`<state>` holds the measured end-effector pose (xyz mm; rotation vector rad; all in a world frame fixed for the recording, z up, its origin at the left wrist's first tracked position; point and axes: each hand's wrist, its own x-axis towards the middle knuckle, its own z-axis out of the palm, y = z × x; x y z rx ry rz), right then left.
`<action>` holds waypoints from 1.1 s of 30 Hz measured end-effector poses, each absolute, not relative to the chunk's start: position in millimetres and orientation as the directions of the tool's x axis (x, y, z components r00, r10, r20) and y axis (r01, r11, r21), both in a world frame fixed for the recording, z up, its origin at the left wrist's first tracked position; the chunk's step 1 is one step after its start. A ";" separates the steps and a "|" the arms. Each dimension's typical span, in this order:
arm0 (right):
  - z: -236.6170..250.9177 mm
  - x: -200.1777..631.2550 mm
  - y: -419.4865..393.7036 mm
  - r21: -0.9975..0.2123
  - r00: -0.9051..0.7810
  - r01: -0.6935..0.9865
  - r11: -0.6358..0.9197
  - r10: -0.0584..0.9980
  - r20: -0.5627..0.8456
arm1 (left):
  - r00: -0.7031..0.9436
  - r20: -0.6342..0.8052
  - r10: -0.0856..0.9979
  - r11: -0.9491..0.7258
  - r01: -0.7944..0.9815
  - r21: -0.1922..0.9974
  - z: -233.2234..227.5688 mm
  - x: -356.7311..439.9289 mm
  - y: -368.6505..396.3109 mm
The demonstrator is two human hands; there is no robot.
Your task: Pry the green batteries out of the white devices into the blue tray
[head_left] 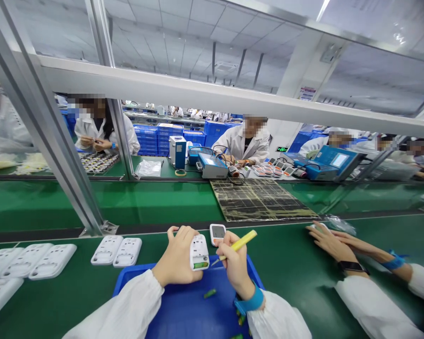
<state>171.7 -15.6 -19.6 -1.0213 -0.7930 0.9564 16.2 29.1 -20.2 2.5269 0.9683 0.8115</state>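
Observation:
My left hand (176,256) grips a small white plastic device (199,247) above the blue bin, its back turned toward me. In the device's uncovered battery compartment sits a green battery (199,265). Between the fingers of my right hand (236,266) is a slim yellow-handled tool (245,239) with a thin pointed tip, angled down toward the device's right edge. Whether the tip touches the device I cannot tell. Below, in the blue bin (125,274), lies a loose green battery (209,294), with several more partly hidden under my right wrist.
Several white devices (53,260) lie face down at the left, two (127,252) nearer the bin. Beyond my right hand is a device with a grey screen (217,231). A co-worker's hands (335,242) cover something white at the right. A gridded dark mat (261,200) lies behind, near metal frame posts.

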 end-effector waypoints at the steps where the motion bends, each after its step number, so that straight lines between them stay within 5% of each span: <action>1: -20.3 172.6 -14.3 -0.940 0.391 -0.257 0.226 0.914 0.113 | 0.600 0.398 0.694 -0.714 0.506 0.483 -19.3 15.6 29.2; 10: -28.7 169.8 -19.2 -0.956 0.383 -0.047 0.289 0.889 0.250 | 0.558 0.366 0.745 -0.643 0.455 0.616 -17.3 17.2 28.1; 15: -29.2 168.1 -15.6 -0.915 0.412 -0.317 0.249 0.905 0.104 | 0.506 0.312 0.804 -0.558 0.462 0.689 -17.8 20.1 21.4; 21: -31.9 170.2 -9.2 -0.809 0.263 -0.582 0.089 0.961 -0.083 | 0.484 0.429 0.763 -0.643 0.497 0.583 -17.0 20.1 22.8; 28: -21.4 162.2 -20.1 -0.807 0.092 -0.590 0.034 0.995 -0.025 | 0.595 0.458 0.660 -0.751 0.527 0.398 -27.5 23.6 26.2; 33: -25.4 180.1 -2.7 -0.849 0.267 -0.508 0.142 0.964 0.002 | 0.510 0.420 0.751 -0.659 0.618 0.429 -19.3 13.0 38.3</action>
